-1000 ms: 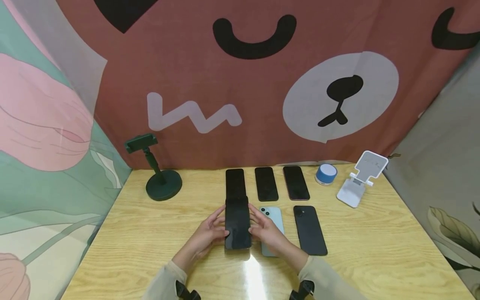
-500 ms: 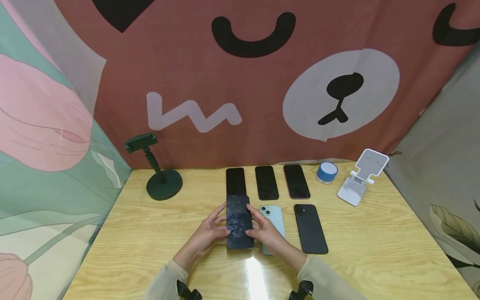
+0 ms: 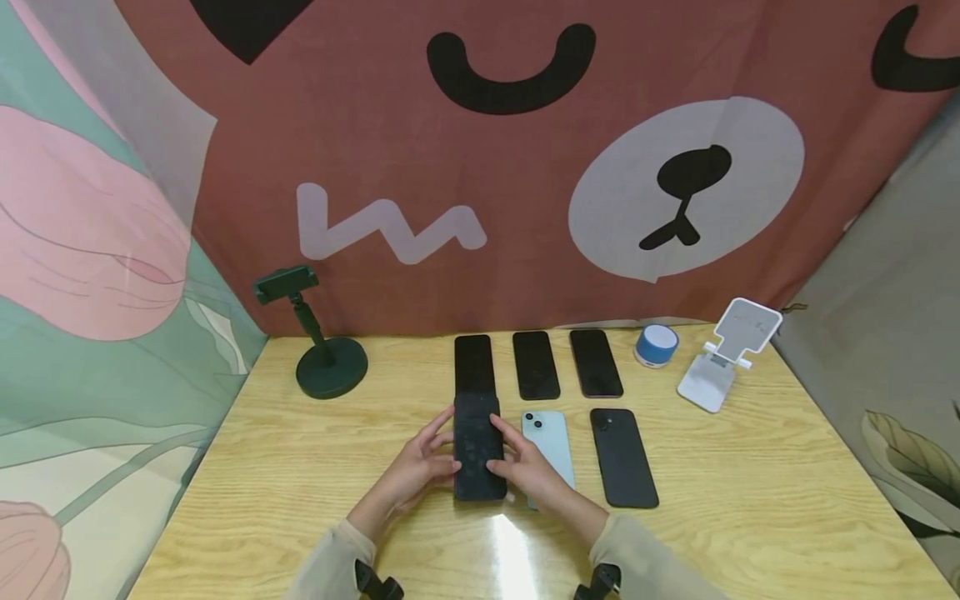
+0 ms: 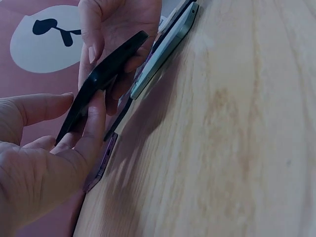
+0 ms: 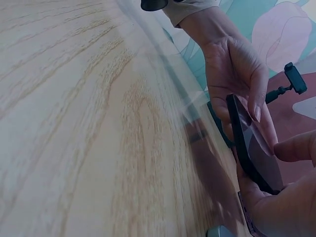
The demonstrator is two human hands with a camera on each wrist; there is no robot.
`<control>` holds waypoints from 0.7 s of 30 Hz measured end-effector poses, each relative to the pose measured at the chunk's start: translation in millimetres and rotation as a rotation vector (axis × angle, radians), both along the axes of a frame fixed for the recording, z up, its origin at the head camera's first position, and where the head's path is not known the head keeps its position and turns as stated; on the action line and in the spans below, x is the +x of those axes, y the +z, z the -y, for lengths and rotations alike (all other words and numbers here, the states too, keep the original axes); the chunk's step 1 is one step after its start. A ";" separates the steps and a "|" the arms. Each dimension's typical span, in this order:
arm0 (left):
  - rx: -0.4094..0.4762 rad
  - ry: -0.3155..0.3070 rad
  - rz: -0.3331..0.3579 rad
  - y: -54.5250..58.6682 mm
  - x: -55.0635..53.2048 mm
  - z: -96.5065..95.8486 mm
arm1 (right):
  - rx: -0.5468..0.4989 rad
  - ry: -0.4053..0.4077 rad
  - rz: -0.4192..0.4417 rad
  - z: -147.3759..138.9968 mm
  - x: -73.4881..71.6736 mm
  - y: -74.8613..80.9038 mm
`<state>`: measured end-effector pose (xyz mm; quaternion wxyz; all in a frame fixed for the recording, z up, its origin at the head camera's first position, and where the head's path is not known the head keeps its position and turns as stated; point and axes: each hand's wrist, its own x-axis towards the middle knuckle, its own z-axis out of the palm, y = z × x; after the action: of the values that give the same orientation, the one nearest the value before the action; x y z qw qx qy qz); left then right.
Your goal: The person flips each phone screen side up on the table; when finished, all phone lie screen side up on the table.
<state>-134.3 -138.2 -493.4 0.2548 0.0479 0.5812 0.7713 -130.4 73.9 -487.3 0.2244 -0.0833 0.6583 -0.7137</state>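
Observation:
A black phone point(image 3: 480, 450) with a dark, smudged screen is held between both hands, raised above the table as its shadow in the wrist views shows. My left hand point(image 3: 420, 468) grips its left edge, thumb on the front and fingers behind. On the opposite edge, my right hand point(image 3: 531, 472) grips it with thumb and fingertip over the screen side. The left wrist view shows the held phone point(image 4: 101, 69) edge-on and tilted, with fingers beneath. Its face shows in the right wrist view, where the phone point(image 5: 254, 148) slants between the two hands.
Behind lie three dark phones, a left one point(image 3: 474, 362), a middle one point(image 3: 536, 365) and a right one point(image 3: 596, 363). A light blue phone point(image 3: 550, 442) and a black phone point(image 3: 624, 458) lie face down. A green stand point(image 3: 330, 367), blue-white cylinder point(image 3: 656, 346) and white stand point(image 3: 707, 383) flank them.
The held phone has tilted, and its screen reflection has changed from glossy to dull with smudges showing. The right thumb and fingertip have shifted left, further over the screen.

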 end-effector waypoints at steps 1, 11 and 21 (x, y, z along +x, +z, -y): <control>-0.003 0.001 0.001 -0.7 0.1 0.2 | 0.002 -0.001 0.001 0.6 0.1 -0.3; -0.122 0.052 0.048 -5.1 0.1 -2.7 | 0.106 -0.042 0.009 5.7 1.2 -3.3; -0.162 0.048 0.019 -8.3 -0.7 -4.6 | 0.134 -0.050 -0.008 6.9 -0.1 -5.7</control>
<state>-135.0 -133.6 -501.7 0.2447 0.0057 0.6402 0.7282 -130.5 67.0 -493.0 0.2089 -0.0545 0.7074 -0.6731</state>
